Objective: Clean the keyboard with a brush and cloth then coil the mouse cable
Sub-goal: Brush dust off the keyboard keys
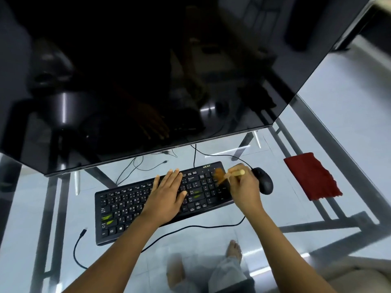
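A black keyboard (127, 206) lies slanted on the glass desk (264, 208). My left hand (169, 193) rests flat on its middle keys with straight fingers. My right hand (245, 191) grips a small wooden-handled brush (233, 173), whose blurred brown bristles sit on the keys at the keyboard's right end. Just right of that hand is a black mouse (264, 180). Its cable (190, 228) runs in front of the keyboard to a loose plug at the left. A red cloth (311, 176) lies folded further right.
A large dark monitor (148, 81) leans over the back of the desk, close above the keyboard's far edge. Thin cables (135, 166) trail behind the keyboard. Metal frame bars and my legs and bare feet (233, 248) show through the glass.
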The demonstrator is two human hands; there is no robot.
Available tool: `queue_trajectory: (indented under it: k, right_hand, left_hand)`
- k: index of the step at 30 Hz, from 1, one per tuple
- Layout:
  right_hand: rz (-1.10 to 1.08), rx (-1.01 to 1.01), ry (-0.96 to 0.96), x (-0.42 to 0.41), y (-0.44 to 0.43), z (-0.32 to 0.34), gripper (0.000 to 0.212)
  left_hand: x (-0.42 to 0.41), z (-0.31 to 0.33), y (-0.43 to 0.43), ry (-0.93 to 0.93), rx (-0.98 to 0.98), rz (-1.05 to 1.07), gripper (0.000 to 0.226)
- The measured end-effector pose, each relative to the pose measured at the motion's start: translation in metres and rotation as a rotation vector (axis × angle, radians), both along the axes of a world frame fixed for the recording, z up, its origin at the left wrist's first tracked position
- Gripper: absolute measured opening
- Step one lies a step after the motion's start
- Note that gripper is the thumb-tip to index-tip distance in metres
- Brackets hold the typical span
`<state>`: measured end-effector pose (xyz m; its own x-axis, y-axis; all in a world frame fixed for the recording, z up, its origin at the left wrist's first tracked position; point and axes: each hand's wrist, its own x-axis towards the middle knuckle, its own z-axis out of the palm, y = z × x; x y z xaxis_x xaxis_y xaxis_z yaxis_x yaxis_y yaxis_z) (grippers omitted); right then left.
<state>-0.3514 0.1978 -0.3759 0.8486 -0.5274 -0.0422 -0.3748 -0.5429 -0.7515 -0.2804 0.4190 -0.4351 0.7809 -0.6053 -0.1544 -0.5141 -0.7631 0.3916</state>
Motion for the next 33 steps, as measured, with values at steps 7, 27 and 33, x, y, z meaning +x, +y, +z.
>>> queue_trajectory:
  k: [7, 27, 33]
  right_hand:
    - [0.067, 0.028, 0.037, -0.012, -0.001, 0.0, 0.018]
    - [0.104, 0.08, 0.021, -0.03, -0.005, 0.0, 0.01]
    - [0.057, 0.087, -0.05, -0.022, 0.007, 0.012, 0.017]
  left_hand:
    - [-0.001, 0.0, -0.002, 0.004, -0.016, 0.023, 0.061]
    - [-0.001, 0.001, -0.007, -0.024, -0.032, 0.059, 0.061]
    - [0.001, 0.003, -0.007, 0.008, -0.005, 0.021, 0.068]
